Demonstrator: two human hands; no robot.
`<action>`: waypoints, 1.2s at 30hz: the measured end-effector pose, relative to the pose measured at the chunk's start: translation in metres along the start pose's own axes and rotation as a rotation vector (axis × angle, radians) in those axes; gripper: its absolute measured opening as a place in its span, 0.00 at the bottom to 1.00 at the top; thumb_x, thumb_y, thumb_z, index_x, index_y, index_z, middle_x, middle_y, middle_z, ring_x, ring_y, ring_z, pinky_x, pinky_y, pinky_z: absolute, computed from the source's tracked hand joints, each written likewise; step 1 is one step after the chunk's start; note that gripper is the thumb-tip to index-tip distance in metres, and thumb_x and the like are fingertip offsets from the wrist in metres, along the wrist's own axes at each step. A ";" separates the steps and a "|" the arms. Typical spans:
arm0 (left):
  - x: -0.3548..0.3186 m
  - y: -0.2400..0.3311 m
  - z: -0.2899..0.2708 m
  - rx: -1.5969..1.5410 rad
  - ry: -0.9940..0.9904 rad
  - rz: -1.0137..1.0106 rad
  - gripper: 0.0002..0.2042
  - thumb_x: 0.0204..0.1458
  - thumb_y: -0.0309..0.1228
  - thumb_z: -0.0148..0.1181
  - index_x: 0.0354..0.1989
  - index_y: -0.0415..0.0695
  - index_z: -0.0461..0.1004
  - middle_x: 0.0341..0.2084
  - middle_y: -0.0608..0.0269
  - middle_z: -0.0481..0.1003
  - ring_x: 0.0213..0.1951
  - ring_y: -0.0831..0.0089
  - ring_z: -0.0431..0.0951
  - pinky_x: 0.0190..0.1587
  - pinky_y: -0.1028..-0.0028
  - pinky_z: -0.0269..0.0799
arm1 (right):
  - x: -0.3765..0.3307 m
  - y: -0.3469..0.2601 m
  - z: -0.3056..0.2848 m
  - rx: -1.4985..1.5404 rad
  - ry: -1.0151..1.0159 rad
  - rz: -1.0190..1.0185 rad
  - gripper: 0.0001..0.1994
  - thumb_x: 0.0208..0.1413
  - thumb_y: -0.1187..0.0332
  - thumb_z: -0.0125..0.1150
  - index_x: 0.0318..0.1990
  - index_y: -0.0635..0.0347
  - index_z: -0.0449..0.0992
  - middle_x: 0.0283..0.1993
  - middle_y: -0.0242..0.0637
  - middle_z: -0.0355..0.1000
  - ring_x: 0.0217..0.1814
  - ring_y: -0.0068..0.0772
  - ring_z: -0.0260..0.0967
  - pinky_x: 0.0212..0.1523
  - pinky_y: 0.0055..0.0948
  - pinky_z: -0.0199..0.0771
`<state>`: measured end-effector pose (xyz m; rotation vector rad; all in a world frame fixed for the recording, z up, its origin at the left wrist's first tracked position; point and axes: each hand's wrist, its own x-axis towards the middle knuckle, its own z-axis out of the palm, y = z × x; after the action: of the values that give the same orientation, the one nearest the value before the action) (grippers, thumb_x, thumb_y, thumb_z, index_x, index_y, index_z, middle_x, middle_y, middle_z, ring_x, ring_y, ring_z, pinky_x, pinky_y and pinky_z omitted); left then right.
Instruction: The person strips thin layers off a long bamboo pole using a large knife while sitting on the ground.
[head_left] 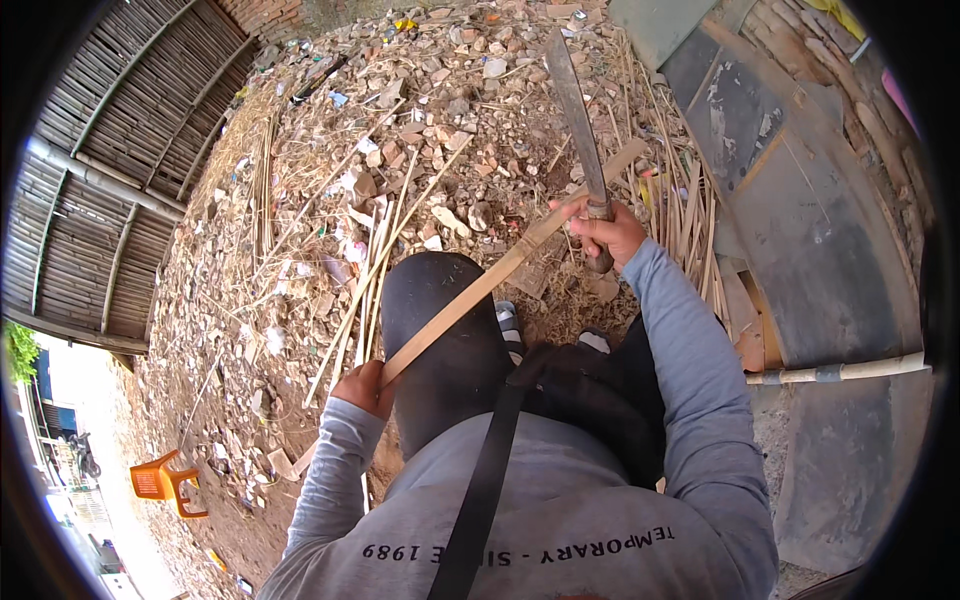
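Rubble point(470, 100) covers the ground in the head view. Above the left knee point(425, 285), a bamboo strip point(470, 297) slants from lower left to upper right, its near end hidden in the closed left hand point(364, 388). Fingers curled, the right hand point(620, 234) grips a machete point(581, 128), blade pointing away; whether it also pinches the strip is unclear.
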<state>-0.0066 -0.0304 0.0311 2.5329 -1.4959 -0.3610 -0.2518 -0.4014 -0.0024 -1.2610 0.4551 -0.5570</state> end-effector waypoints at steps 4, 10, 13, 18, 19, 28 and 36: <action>-0.020 -0.022 0.008 -0.061 0.123 -0.006 0.17 0.47 0.31 0.63 0.46 0.44 0.70 0.37 0.49 0.74 0.39 0.49 0.76 0.40 0.57 0.73 | 0.000 0.003 -0.008 0.039 0.108 0.022 0.09 0.54 0.71 0.61 0.42 0.62 0.76 0.53 0.43 0.74 0.20 0.16 0.61 0.22 0.21 0.67; -0.059 -0.091 0.023 0.096 0.204 -0.164 0.19 0.43 0.28 0.62 0.47 0.47 0.70 0.36 0.52 0.74 0.38 0.51 0.76 0.40 0.57 0.74 | 0.004 -0.001 -0.029 0.056 0.305 -0.045 0.09 0.54 0.71 0.59 0.42 0.59 0.77 0.51 0.37 0.75 0.19 0.16 0.61 0.21 0.20 0.67; -0.068 -0.105 0.026 0.057 0.208 -0.150 0.13 0.46 0.30 0.64 0.41 0.46 0.72 0.29 0.52 0.75 0.31 0.50 0.77 0.33 0.56 0.73 | 0.002 -0.009 -0.028 0.072 0.376 -0.058 0.09 0.55 0.71 0.59 0.43 0.58 0.75 0.54 0.40 0.73 0.19 0.18 0.59 0.21 0.22 0.66; -0.070 -0.091 0.036 0.002 0.203 -0.138 0.08 0.50 0.34 0.61 0.31 0.42 0.74 0.22 0.45 0.75 0.28 0.46 0.77 0.30 0.56 0.72 | 0.001 -0.012 -0.038 0.087 0.415 -0.109 0.10 0.55 0.70 0.60 0.44 0.58 0.76 0.53 0.40 0.73 0.22 0.19 0.61 0.22 0.21 0.65; -0.068 -0.085 0.033 0.000 0.205 -0.135 0.08 0.50 0.34 0.61 0.31 0.42 0.74 0.22 0.45 0.75 0.28 0.46 0.77 0.30 0.56 0.72 | 0.001 -0.013 -0.040 0.065 0.432 -0.129 0.11 0.55 0.69 0.61 0.45 0.58 0.76 0.52 0.39 0.73 0.23 0.19 0.61 0.22 0.21 0.65; -0.057 -0.059 0.005 -0.442 -0.276 -0.274 0.16 0.56 0.42 0.55 0.32 0.38 0.74 0.19 0.49 0.73 0.23 0.62 0.74 0.30 0.67 0.68 | -0.002 -0.023 -0.040 -0.222 0.702 -0.176 0.14 0.53 0.64 0.66 0.45 0.60 0.76 0.32 0.29 0.70 0.26 0.19 0.64 0.22 0.22 0.64; -0.039 -0.032 0.025 -0.374 -0.220 -0.245 0.20 0.60 0.45 0.48 0.34 0.36 0.74 0.20 0.49 0.73 0.24 0.63 0.73 0.31 0.66 0.67 | -0.006 -0.004 -0.001 -0.908 0.197 -0.207 0.29 0.44 0.49 0.71 0.45 0.65 0.74 0.38 0.45 0.77 0.42 0.42 0.76 0.46 0.36 0.74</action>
<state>-0.0056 0.0185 0.0033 2.4276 -1.0520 -0.8899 -0.2579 -0.3992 0.0013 -2.1473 0.7957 -0.6799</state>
